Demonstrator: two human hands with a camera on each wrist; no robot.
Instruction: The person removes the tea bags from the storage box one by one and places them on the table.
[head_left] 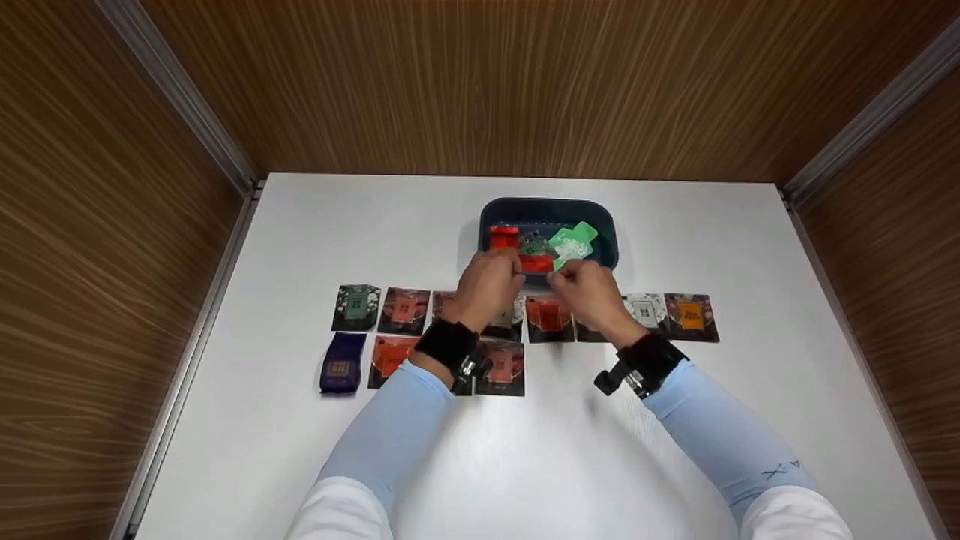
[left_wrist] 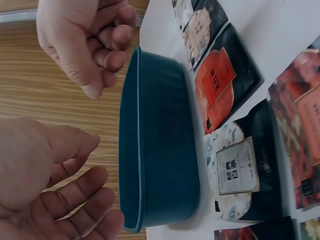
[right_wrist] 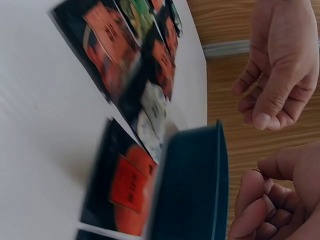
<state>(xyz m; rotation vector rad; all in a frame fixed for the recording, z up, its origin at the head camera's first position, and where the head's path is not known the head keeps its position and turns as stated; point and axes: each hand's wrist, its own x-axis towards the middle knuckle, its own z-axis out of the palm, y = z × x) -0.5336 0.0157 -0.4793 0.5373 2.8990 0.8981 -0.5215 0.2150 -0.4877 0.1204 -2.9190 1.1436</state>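
Both hands hover over the near rim of a dark teal plastic tub. My left hand is at its near left; in the left wrist view its fingers are loosely bent, with nothing between them. At the near right, my right hand has thumb and forefinger close together, and no held thing shows in the right wrist view. A red packet lies in the tub between the hands. Around it are another red packet, a dark green one and light green ones.
A row of square printed packets lies in front of the tub, ending at an orange-labelled one. Nearer stand a purple packet and more red-labelled ones, partly under the left forearm. Wood-grain panels enclose the white table.
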